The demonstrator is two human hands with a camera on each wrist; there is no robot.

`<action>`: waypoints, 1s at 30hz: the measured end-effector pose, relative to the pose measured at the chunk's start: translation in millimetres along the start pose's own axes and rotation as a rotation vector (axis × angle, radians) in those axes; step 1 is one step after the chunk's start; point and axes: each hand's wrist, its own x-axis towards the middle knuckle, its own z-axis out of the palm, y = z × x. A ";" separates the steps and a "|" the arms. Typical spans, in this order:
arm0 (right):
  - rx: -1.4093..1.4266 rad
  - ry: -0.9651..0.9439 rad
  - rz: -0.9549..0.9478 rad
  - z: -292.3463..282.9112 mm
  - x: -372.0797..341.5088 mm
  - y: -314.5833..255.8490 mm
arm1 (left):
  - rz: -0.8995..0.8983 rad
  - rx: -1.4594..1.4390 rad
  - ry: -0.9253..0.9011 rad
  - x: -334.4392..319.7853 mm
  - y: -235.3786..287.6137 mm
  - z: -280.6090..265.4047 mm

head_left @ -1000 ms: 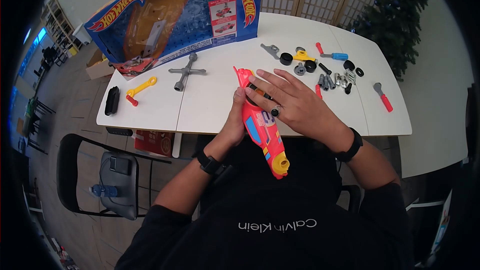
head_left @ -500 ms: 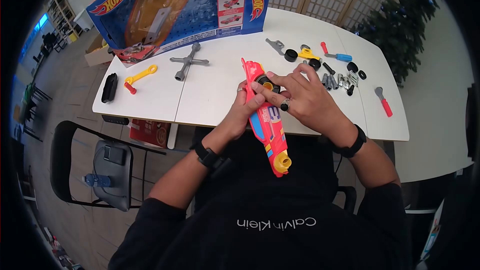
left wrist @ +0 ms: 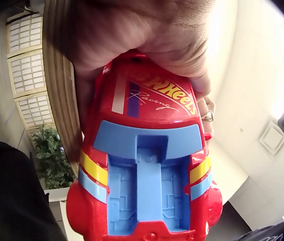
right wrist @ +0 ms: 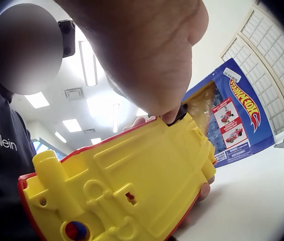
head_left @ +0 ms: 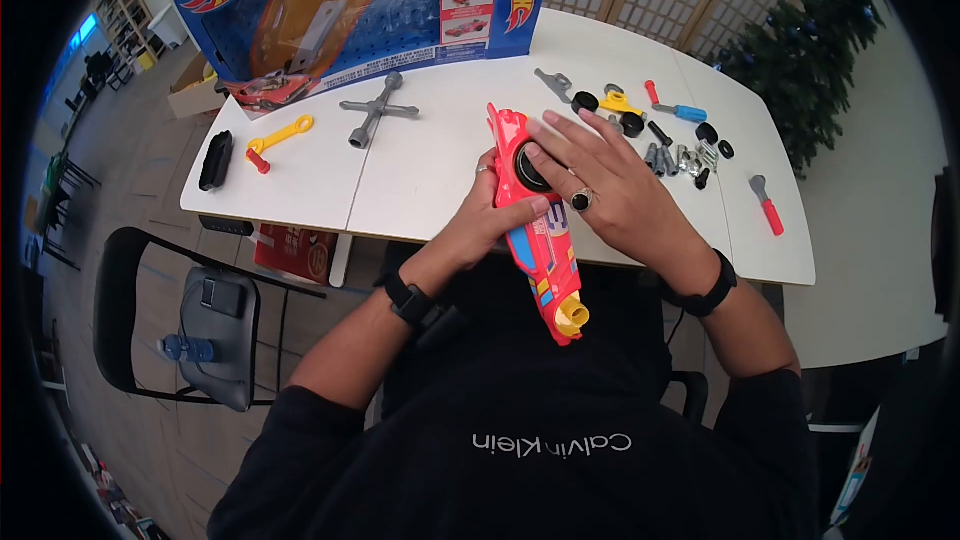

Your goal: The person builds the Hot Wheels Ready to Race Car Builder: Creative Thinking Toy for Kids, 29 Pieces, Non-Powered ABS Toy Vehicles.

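Observation:
My left hand grips a red toy car near its upper end, thumb across its side. The car is tipped on its side, its yellow tail end pointing toward my body. Against a black wheel on the car lie the extended fingers of my right hand; they cover part of it. The left wrist view shows the car's blue cockpit and red body. In the right wrist view, the yellow underside faces the camera, and a finger touches a dark part at its edge.
A blue Hot Wheels box stands at the table's back left. Before it lie a grey cross wrench, a yellow wrench and a black part. On the right are loose wheels, grey bolts, a blue-handled tool and a red-handled tool.
My right hand's fingers lifted and bent at the wheel, then straightened over it again. The yellow and orange hub centre seen half a second ago no longer shows. My left hand keeps its grip.

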 end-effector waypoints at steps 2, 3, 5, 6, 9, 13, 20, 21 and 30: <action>0.012 -0.032 0.005 4.7 -3.8 4.5 | -0.016 -0.012 -0.002 2.4 -2.5 -2.2; 0.023 -0.061 0.008 6.2 -5.0 5.9 | -0.015 -0.016 0.000 2.5 -3.5 -2.5; 0.010 -0.073 0.004 5.7 -3.3 5.8 | -0.035 0.007 -0.009 1.9 -5.2 -2.7; -0.004 -0.080 0.005 5.9 -2.9 5.5 | -0.034 -0.001 -0.004 1.5 -5.8 -3.3; 0.037 -0.068 0.041 13.8 -6.1 7.8 | -0.035 -0.022 -0.007 3.9 -3.8 -5.3; 0.056 0.002 0.018 13.6 -2.7 5.1 | -0.052 -0.070 -0.022 3.0 -3.1 -4.7; 0.117 -0.043 0.091 12.4 -11.2 6.0 | -0.043 -0.140 -0.019 0.4 -1.2 -3.1; 0.210 -0.037 0.137 9.1 -10.7 3.1 | -0.037 -0.140 -0.029 1.7 -3.2 -4.9; -0.163 -0.213 0.972 -9.4 -146.7 132.7 | -0.119 -0.016 0.030 1.1 -4.3 -3.7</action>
